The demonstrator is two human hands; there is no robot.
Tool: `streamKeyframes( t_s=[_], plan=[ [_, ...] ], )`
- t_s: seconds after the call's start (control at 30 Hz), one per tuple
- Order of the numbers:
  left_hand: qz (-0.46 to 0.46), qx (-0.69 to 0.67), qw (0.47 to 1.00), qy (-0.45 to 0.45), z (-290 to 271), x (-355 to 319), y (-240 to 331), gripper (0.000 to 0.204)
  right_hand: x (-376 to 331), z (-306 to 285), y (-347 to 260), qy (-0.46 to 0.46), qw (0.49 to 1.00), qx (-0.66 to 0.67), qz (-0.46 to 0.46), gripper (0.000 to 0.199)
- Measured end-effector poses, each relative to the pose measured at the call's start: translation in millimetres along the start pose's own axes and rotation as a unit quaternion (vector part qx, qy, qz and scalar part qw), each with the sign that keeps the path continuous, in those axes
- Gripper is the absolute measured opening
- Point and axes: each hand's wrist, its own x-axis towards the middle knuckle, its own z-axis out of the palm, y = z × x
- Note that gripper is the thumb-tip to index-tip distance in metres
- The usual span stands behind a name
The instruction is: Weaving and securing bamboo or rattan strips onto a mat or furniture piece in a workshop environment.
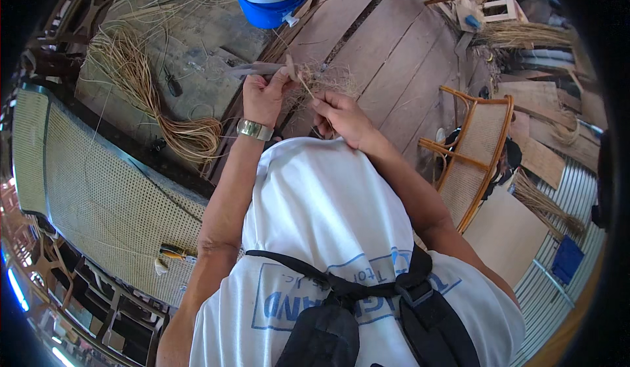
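Observation:
My left hand [266,99], with a metal watch at its wrist, is closed around what looks like a knife; its broad grey blade [259,69] points left. A thin pale cane strip [304,85] runs from beside the blade to my right hand [341,116]. The fingers of that hand are pinched on the strip's near end, just in front of my white shirt. Beyond both hands, a tangle of fine shavings [340,78] lies on the wooden boards. Part of the knife's handle is hidden by my left fingers.
At the far side stands a blue bucket [266,9] with a white tap. To the left lie a bundle of cane strips [190,136] and a large woven cane panel [111,170] bearing a screwdriver [177,253]. A rattan-framed chair [474,144] and wood pieces are at right.

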Motion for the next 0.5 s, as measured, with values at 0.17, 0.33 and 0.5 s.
streamKeyframes(
  t_s=[0.17, 0.33, 0.5],
  plan=[
    [0.157, 0.367, 0.917, 0.011, -9.5, -5.8, -21.0, 0.008, -9.4, 11.7, -9.4, -0.003, 0.999, 0.018, -0.035, 0.020],
    [0.116, 0.523, 0.843, -0.044, -21.2, -28.7, -60.0, 0.009, -10.5, 13.8, -39.8, -0.045, 0.979, 0.066, -0.188, 0.020],
    [0.061, 0.514, 0.853, -0.064, -45.8, -46.5, -50.0, 0.011, -0.9, 0.6, -40.5, -0.035, 0.979, 0.136, -0.145, 0.020]
  ],
)
